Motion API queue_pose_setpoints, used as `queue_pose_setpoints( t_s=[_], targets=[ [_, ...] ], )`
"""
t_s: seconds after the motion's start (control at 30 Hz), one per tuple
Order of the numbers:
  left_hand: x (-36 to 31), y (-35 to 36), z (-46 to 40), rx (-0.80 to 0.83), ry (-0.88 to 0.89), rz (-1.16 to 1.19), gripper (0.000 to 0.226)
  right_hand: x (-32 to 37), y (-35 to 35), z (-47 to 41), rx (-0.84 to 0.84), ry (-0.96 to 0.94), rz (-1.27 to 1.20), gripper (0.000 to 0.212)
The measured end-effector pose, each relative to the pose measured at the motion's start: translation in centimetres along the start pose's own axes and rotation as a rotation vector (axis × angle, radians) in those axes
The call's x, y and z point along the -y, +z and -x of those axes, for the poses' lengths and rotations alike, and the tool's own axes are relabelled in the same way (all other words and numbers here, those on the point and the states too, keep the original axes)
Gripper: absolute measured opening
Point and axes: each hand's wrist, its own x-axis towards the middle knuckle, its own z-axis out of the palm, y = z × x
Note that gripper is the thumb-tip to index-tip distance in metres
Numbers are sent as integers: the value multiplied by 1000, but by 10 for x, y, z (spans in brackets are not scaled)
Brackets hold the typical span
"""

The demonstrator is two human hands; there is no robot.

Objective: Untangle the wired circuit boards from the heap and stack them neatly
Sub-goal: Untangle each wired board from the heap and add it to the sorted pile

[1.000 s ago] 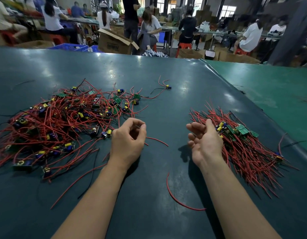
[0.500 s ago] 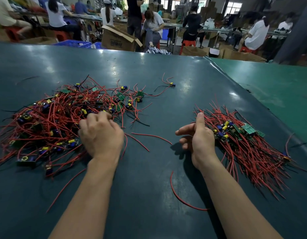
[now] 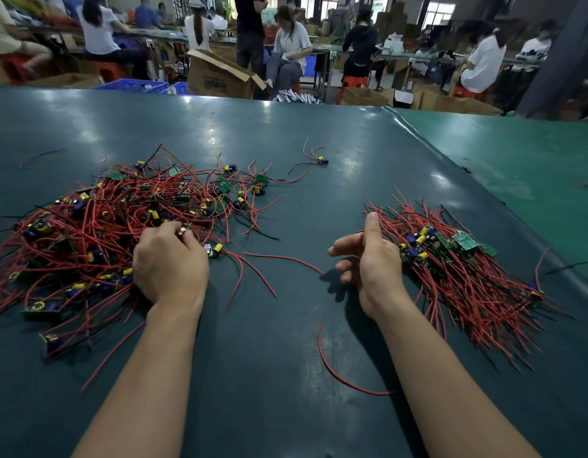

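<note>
Heap (image 3: 114, 233) of tangled red-wired boards lies under and beyond left hand (image 3: 170, 262), spreading away to its outer side; left hand nearer.

Neat stack (image 3: 468, 269), wires running toward person, touches outer side of right hand (image 3: 368, 259).

Left fingers curl into heap; exact thing pinched unclear.

Right hand relaxed, thumb up, empty.

Box (image 3: 220, 76) beyond table: print unreadable.

Tangled red-wired board heap (image 3: 120, 233) left; aligned stack (image 3: 461, 259) right.
</note>
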Motion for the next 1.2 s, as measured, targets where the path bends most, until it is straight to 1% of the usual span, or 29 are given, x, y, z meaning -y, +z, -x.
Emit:
queue_pose_setpoints(
  t_s=[0.07, 0.13, 0.2, 0.23, 0.27, 0.33, 0.37, 0.43, 0.5, 0.53, 0.57, 0.63, 0.7, 0.73, 0.8, 0.87, 0.93, 1.0, 1.1, 1.2],
  targets=[
    [-5, -4, 5, -133, 83, 100, 26, -1, 1, 0, 10, -1, 26, 65],
    [-12, -8, 9, -267, 229, 192, 24, 0, 1, 1, 35, -4, 66, 60],
    [-19, -8, 13, -361, 488, 303, 21, 0, 1, 3, 114, -9, 107, 51],
    [-24, -7, 17, -366, 629, 356, 19, 1, 2, 4, 183, -6, 115, 46],
    [-30, -5, 25, -334, 757, 404, 18, 2, 3, 7, 264, 5, 107, 42],
    [-41, 2, 43, -180, 963, 474, 17, 2, 8, 13, 407, 27, 39, 40],
    [-46, 7, 52, -94, 1043, 484, 18, 3, 10, 15, 445, 20, -22, 39],
    [-51, 16, 64, 13, 1122, 481, 19, 4, 8, 15, 430, -43, -92, 27],
    [-52, 20, 65, 89, 1092, 523, 20, 7, 3, 13, 364, -96, -84, 17],
    [-51, 21, 65, 133, 1037, 567, 22, 7, 2, 11, 334, -102, -80, 15],
    [-50, 20, 65, 177, 947, 619, 24, 6, 1, 10, 308, -103, -76, 12],
    [-47, 19, 67, 292, 679, 719, 26, 4, 2, 10, 279, -120, -32, 6],
    [-48, 19, 63, 500, 398, 767, 25, 1, 3, 12, 288, -155, 49, 5],
    [-49, 20, 61, 596, 307, 787, 21, 0, 4, 12, 297, -160, 70, 6],
    [-49, 21, 57, 698, 225, 871, 15, -1, 3, 12, 306, -142, 74, 8],
    [-48, 20, 55, 746, 205, 956, 15, 0, 4, 12, 317, -109, 63, 6],
    [-45, 21, 53, 755, 208, 967, 13, -1, 5, 13, 323, -80, 48, 4],
    [-45, 23, 53, 730, 197, 958, 9, -1, 5, 13, 307, -68, 26, 5],
    [-46, 25, 52, 680, 133, 978, 2, -1, 4, 10, 259, -107, 21, 6],
    [-46, 25, 51, 660, 44, 1002, 4, -1, 4, 10, 247, -145, 0, 4]
  ],
)
